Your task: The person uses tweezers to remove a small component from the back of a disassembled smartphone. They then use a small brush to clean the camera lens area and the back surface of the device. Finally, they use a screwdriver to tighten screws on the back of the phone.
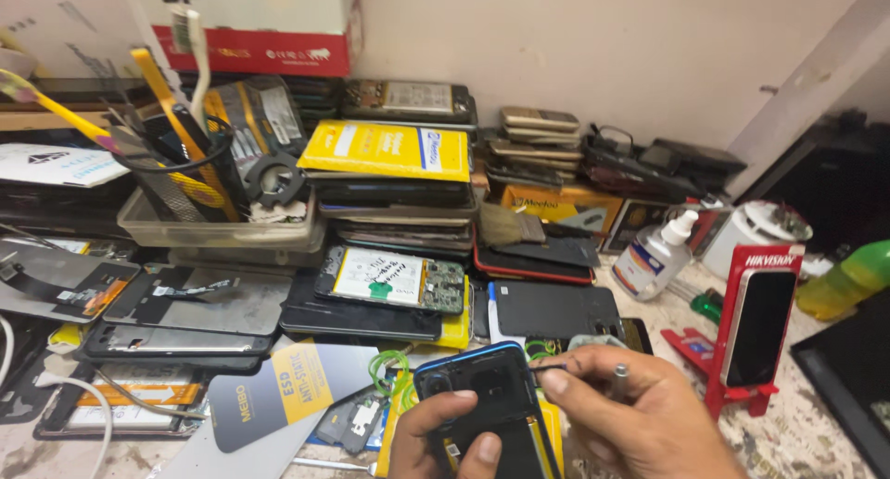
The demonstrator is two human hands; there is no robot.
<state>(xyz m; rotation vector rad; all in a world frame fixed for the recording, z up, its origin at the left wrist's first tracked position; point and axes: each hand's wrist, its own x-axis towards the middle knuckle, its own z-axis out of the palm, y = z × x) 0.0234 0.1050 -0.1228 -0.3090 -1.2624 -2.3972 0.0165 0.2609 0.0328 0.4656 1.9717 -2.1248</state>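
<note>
Fingers (464, 414) of the left hand (445, 442) clamp the open phone (491, 400). Right hand (630, 414) pinches a thin tool (547, 368), its tip touching the phone's top right edge. The phone's long side points away.

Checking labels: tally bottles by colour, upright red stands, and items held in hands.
White pump bottle: 1
Green bottle: 1
Upright red stand: 1
Held blue phone: 1
Held metal tool: 1
Total: 5
</note>
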